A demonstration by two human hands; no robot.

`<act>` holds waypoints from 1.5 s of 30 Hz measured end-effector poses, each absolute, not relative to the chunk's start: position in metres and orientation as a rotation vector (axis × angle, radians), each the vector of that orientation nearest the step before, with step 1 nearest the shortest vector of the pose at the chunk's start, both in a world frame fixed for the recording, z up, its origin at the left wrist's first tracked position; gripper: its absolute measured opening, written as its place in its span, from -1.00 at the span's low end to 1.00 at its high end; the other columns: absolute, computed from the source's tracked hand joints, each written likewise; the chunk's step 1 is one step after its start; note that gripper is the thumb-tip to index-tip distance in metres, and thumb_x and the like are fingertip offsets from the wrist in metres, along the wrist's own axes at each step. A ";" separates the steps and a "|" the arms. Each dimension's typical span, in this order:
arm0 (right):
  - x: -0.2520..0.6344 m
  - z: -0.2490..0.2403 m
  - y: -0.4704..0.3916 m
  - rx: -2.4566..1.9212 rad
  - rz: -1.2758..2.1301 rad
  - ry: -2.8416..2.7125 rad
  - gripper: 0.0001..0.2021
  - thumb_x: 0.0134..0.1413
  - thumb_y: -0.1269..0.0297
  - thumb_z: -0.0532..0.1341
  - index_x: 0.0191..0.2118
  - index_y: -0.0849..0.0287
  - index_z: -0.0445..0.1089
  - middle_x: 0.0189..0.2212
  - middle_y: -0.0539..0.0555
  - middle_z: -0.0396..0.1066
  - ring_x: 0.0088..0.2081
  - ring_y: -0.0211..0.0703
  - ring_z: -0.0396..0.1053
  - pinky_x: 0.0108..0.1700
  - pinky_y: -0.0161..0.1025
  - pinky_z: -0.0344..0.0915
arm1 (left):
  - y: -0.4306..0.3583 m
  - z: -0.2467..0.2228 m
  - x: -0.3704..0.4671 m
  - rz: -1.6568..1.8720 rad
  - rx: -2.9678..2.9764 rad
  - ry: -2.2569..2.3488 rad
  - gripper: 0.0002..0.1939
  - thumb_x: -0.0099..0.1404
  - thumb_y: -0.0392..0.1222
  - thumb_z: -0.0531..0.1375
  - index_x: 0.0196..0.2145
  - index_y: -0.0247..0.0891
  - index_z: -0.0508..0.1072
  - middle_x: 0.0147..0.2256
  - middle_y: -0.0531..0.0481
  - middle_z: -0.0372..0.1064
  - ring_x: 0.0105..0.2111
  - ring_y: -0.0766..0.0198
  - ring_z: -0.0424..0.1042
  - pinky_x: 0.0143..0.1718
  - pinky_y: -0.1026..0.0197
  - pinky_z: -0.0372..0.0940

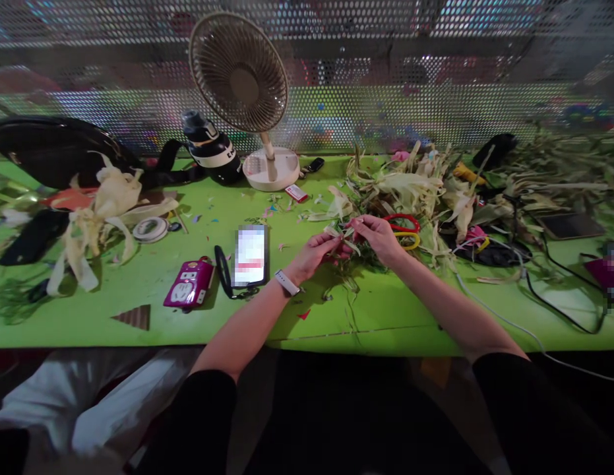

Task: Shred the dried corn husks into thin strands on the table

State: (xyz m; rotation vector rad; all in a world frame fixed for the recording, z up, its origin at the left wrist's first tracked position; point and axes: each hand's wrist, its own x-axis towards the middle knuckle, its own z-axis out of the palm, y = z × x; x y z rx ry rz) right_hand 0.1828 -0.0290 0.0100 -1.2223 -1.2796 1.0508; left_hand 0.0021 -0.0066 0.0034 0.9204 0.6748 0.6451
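Observation:
In front of me, my left hand is closed in a pinch on a small pale-green strip of corn husk. The fingers of my right hand close on the same piece from the other side, so the fingertips of both hands nearly meet. Thin green strands hang below them onto the green tabletop. Right behind my right hand, red and yellow loop handles lie at the edge of a heap of dry corn husks. The heap hides whatever the loops belong to.
A fan and a black bottle stand at the back. Left of my hands lie a lit phone, a purple power adapter, a tape roll and more husks. Cables run along the right side. Someone's light-trousered legs show lower left.

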 end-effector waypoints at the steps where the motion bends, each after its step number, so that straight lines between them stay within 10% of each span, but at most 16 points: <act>1: 0.183 0.010 -0.029 -1.219 1.042 -1.283 -0.53 -0.04 -0.23 0.26 -0.37 0.16 0.46 -0.60 -0.06 0.30 -0.56 -0.32 0.17 -0.48 -0.31 0.13 | -0.007 0.003 0.002 0.656 0.916 0.667 -0.68 0.05 -0.05 0.39 -0.29 -0.29 0.54 -0.36 -0.08 0.57 -0.42 0.26 0.54 -0.52 0.33 0.30; 17: 0.181 0.006 -0.030 -1.227 0.769 -1.436 -0.70 0.01 0.01 0.26 -0.32 0.17 0.48 -0.41 0.06 0.48 -0.38 -0.19 0.36 -0.30 -0.21 0.30 | -0.009 0.007 0.006 0.987 0.966 0.657 -0.61 -0.10 -0.11 0.48 -0.32 -0.28 0.51 -0.35 0.01 0.55 -0.33 0.31 0.53 -0.06 0.14 0.39; 45: 0.189 0.013 -0.034 -1.219 0.431 -1.676 -0.70 0.16 0.05 0.13 -0.29 0.17 0.46 -0.29 0.13 0.40 -0.19 -0.05 0.32 -0.11 -0.09 0.27 | -0.010 0.004 -0.002 1.161 1.524 0.799 -0.65 0.13 -0.28 0.33 -0.10 -0.15 0.46 -0.18 -0.08 0.56 -0.11 0.19 0.52 0.12 0.07 0.27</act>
